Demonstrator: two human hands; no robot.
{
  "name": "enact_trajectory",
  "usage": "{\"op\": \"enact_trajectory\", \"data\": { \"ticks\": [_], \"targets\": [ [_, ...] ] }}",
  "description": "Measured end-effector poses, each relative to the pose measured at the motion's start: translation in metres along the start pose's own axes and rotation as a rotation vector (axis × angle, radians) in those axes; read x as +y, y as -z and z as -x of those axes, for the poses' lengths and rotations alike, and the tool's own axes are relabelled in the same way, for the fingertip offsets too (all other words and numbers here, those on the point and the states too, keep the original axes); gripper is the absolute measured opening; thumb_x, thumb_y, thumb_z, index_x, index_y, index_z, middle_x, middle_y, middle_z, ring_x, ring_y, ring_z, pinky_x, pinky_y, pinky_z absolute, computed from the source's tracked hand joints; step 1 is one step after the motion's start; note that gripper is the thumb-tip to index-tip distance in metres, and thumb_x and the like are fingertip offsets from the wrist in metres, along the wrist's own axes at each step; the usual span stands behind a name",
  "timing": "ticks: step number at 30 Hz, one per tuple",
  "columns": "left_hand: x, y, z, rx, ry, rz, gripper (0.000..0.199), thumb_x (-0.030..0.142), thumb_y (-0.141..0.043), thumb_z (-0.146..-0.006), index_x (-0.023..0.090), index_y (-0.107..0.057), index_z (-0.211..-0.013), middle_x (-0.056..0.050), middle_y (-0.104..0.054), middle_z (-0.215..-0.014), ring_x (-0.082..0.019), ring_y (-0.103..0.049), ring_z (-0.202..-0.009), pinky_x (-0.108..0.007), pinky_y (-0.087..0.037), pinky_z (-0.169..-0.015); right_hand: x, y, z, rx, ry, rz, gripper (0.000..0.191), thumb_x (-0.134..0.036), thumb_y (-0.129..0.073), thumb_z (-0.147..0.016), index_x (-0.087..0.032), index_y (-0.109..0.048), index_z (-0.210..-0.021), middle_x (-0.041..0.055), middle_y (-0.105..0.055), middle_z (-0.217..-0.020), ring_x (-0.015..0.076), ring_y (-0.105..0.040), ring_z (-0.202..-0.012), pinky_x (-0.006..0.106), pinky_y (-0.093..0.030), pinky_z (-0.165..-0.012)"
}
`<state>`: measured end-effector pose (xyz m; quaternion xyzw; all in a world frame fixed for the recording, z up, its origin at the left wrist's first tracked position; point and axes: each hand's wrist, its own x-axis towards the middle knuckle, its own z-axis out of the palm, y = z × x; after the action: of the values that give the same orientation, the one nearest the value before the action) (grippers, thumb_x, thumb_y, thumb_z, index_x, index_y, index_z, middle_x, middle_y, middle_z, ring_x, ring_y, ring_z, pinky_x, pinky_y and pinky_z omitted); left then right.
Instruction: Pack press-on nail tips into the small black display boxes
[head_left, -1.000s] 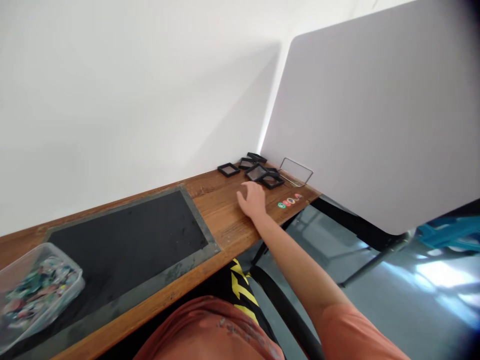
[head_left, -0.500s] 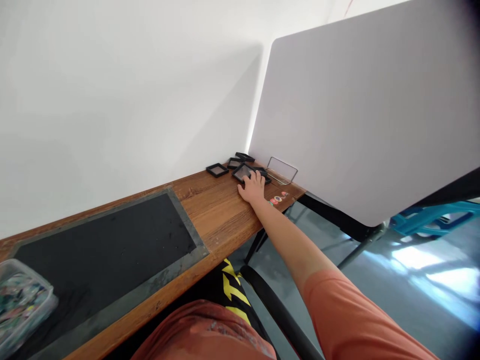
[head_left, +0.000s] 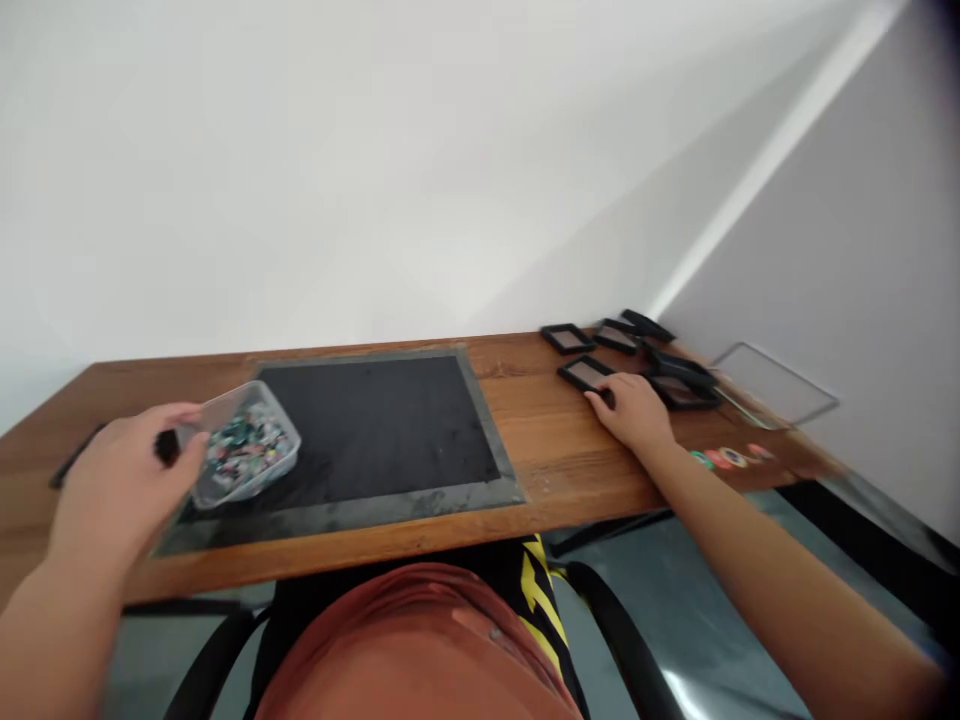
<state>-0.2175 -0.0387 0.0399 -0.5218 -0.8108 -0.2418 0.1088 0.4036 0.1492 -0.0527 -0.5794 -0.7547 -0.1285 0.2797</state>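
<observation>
At the left, my left hand (head_left: 131, 470) is closed around a small black object (head_left: 166, 447), its kind blurred and mostly hidden by the fingers. Its fingertips are beside the rim of a clear plastic box (head_left: 285, 465) holding many small colourful pieces (head_left: 244, 440). On the right, my right hand (head_left: 637, 408) grips the near corner of a black square frame (head_left: 585, 372) with a greyish centre, low at the tabletop. Several similar black frames (head_left: 568, 338) lie just behind and beside that hand.
A black mat with a grey border (head_left: 382, 430) lies on the wooden table (head_left: 547, 410). Small round coloured stickers (head_left: 731, 457) and a thin wire stand (head_left: 787, 385) are at right. White wall (head_left: 375, 180) rises behind; a grey panel (head_left: 862, 280) stands right.
The view has swung left, bringing my left hand and the whole plastic box into sight. My right hand remains at the black frames, now with its fingers closed on one frame's corner.
</observation>
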Motion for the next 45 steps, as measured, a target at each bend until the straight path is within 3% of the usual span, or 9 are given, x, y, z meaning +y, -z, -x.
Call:
{"op": "enact_trajectory", "data": {
  "ticks": [4, 11, 18, 22, 25, 33, 37, 41, 45],
  "targets": [
    [0.004, -0.004, -0.009, -0.187, -0.116, -0.116, 0.041, 0.04, -0.05, -0.081, 0.025, -0.073, -0.111, -0.005, -0.078, -0.102, -0.031, -0.071, -0.094, -0.043, -0.056, -0.087, -0.019, -0.009, 0.004, 0.028, 0.151, -0.092, 0.035, -0.051, -0.05, -0.094, -0.021, -0.067, -0.089, 0.0149, -0.072, -0.096, 0.0314, -0.063, -0.097, 0.048, -0.051, -0.094],
    [0.016, -0.028, -0.014, -0.422, -0.312, -0.16, 0.05, 0.047, -0.054, -0.085, 0.023, -0.075, -0.123, -0.011, -0.071, -0.134, -0.038, -0.06, -0.13, -0.047, -0.044, -0.108, -0.059, -0.008, -0.007, 0.082, 0.292, -0.142, 0.027, -0.042, -0.057, -0.095, -0.018, -0.07, -0.092, 0.0157, -0.074, -0.104, 0.0326, -0.065, -0.103, 0.05, -0.05, -0.096],
    [0.017, -0.036, -0.02, -0.411, -0.255, -0.103, 0.037, 0.041, -0.05, -0.088, 0.025, -0.079, -0.104, -0.007, -0.079, -0.114, -0.033, -0.07, -0.107, -0.04, -0.052, -0.087, -0.154, -0.029, -0.031, 0.047, 0.405, -0.311, 0.017, -0.033, -0.057, -0.098, -0.02, -0.068, -0.095, 0.0142, -0.072, -0.113, 0.0322, -0.062, -0.113, 0.051, -0.048, -0.101],
    [0.019, -0.029, -0.019, -0.36, -0.202, -0.042, 0.036, 0.046, -0.051, -0.09, 0.024, -0.079, -0.099, -0.006, -0.08, -0.111, -0.031, -0.071, -0.106, -0.038, -0.051, -0.088, -0.22, -0.04, -0.041, -0.038, 0.455, -0.476, 0.011, -0.03, -0.058, -0.097, -0.022, -0.065, -0.095, 0.0123, -0.07, -0.121, 0.0328, -0.057, -0.125, 0.055, -0.043, -0.108],
    [0.029, -0.018, -0.016, -0.291, -0.152, -0.015, 0.038, 0.05, -0.052, -0.091, 0.025, -0.08, -0.101, -0.006, -0.079, -0.115, -0.032, -0.07, -0.109, -0.04, -0.051, -0.089, -0.249, -0.042, -0.05, -0.11, 0.475, -0.611, 0.007, -0.03, -0.061, -0.096, -0.023, -0.063, -0.094, 0.0109, -0.069, -0.122, 0.0315, -0.055, -0.126, 0.054, -0.042, -0.108],
    [0.05, -0.02, -0.028, -0.333, -0.066, -0.053, 0.024, 0.048, -0.07, -0.079, 0.031, -0.081, -0.091, -0.004, -0.08, -0.09, -0.031, -0.072, -0.078, -0.038, -0.051, -0.07, -0.248, -0.054, -0.049, -0.335, 0.42, -0.893, 0.008, -0.032, -0.059, -0.094, -0.024, -0.059, -0.093, 0.0106, -0.066, -0.117, 0.028, -0.055, -0.122, 0.055, -0.038, -0.112],
    [0.065, -0.016, -0.022, -0.252, -0.091, -0.084, 0.034, 0.046, -0.063, -0.086, 0.023, -0.077, -0.106, -0.009, -0.078, -0.109, -0.036, -0.07, -0.104, -0.045, -0.052, -0.09, -0.239, -0.048, -0.048, -0.426, 0.343, -1.032, 0.015, -0.039, -0.057, -0.096, -0.024, -0.058, -0.093, 0.0104, -0.064, -0.12, 0.0254, -0.056, -0.123, 0.052, -0.038, -0.113],
    [0.104, -0.011, 0.009, 0.091, -0.261, -0.047, 0.048, 0.051, -0.061, -0.09, 0.02, -0.067, -0.127, -0.011, -0.065, -0.14, -0.04, -0.049, -0.137, -0.057, -0.035, -0.116, -0.24, -0.035, -0.048, -0.524, 0.249, -1.177, 0.024, -0.046, -0.048, -0.102, -0.024, -0.052, -0.091, 0.0088, -0.066, -0.121, 0.0209, -0.062, -0.119, 0.044, -0.047, -0.106],
    [0.138, -0.03, 0.041, -0.224, -0.49, 0.014, 0.067, 0.053, -0.065, -0.088, 0.023, -0.051, -0.146, -0.012, -0.047, -0.16, -0.041, -0.033, -0.15, -0.064, -0.028, -0.119, -0.25, -0.034, -0.04, -0.654, 0.126, -1.306, 0.026, -0.048, -0.053, -0.098, -0.023, -0.051, -0.089, 0.0085, -0.067, -0.117, 0.0202, -0.064, -0.112, 0.042, -0.049, -0.104]
  ]
}}
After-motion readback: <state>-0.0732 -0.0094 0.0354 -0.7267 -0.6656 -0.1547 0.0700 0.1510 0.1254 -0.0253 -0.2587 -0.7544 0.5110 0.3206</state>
